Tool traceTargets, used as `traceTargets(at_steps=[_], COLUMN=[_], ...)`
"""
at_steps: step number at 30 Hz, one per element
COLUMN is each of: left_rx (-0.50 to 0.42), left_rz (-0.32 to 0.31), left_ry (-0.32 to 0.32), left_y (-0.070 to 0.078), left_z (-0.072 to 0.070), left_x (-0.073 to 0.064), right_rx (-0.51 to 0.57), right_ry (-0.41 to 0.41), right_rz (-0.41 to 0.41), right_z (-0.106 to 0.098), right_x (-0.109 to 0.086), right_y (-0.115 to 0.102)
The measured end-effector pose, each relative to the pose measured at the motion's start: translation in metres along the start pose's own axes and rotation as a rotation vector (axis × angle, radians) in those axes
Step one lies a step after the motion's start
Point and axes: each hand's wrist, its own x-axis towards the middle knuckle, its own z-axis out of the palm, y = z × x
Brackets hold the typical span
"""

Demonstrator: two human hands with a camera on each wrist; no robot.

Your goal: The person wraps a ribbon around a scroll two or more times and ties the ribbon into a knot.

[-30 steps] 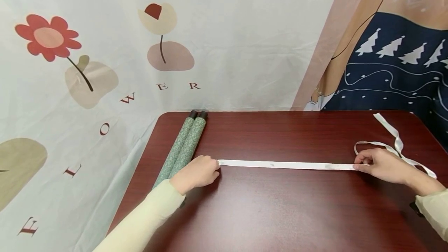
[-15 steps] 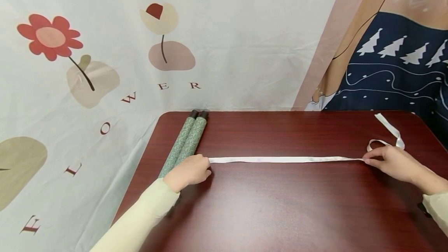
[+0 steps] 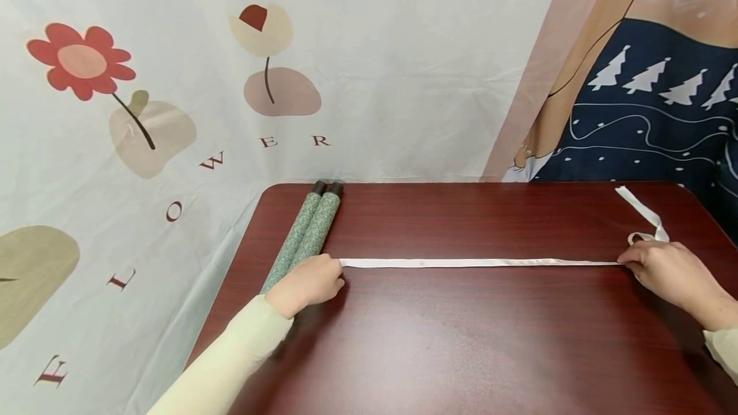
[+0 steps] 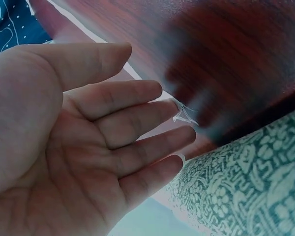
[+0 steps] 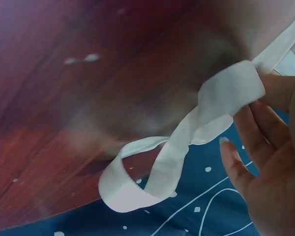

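Note:
A white ribbon (image 3: 438, 263) stretches nearly straight across the dark red-brown table. My left hand (image 3: 308, 284) is at its left end, beside the rolls; in the left wrist view, the fingertips (image 4: 157, 89) press the ribbon and its frayed end (image 4: 184, 118) sticks out past them, with the thumb apart. With thumb and index finger, my right hand (image 3: 677, 277) pinches the ribbon farther along. In the right wrist view the loose part of the ribbon (image 5: 162, 172) falls away in twisted loops, and the other fingers are spread. Part of this tail (image 3: 640, 210) lies behind the right hand.
Two green patterned rolls (image 3: 302, 229) with black ends lie side by side on the left of the table (image 3: 461, 338). A white cloth printed with flowers and letters hangs behind. At the back right hangs dark blue fabric (image 3: 646, 127) with white trees.
My right hand has moved right along the ribbon, so the straight span is longer and the loop behind that hand smaller. The left hand has shifted slightly left.

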Motion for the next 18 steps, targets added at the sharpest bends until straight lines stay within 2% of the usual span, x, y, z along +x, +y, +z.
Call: traceTargets(at_steps=[6, 9, 14, 16, 18], left_rx=[0.018, 0.024, 0.083, 0.120, 0.144], left_rz=[-0.007, -0.008, 0.004, 0.021, 0.038], left_ry=[0.004, 0.002, 0.046, 0.075, 0.085], left_y=[-0.001, 0.001, 0.005, 0.009, 0.017], left_z=[0.001, 0.000, 0.002, 0.004, 0.006], left_x=[-0.001, -0.001, -0.002, -0.001, 0.001], right_rx=[-0.018, -0.032, -0.060, -0.055, -0.049], right_ry=[0.088, 0.072, -0.068, -0.104, -0.107], right_rz=[-0.100, -0.121, 0.002, 0.048, 0.059], right_z=[0.003, 0.005, 0.005, 0.004, 0.004], right_x=[-0.003, -0.005, -0.009, -0.009, -0.010], right_y=[0.001, -0.004, -0.019, -0.024, -0.028])
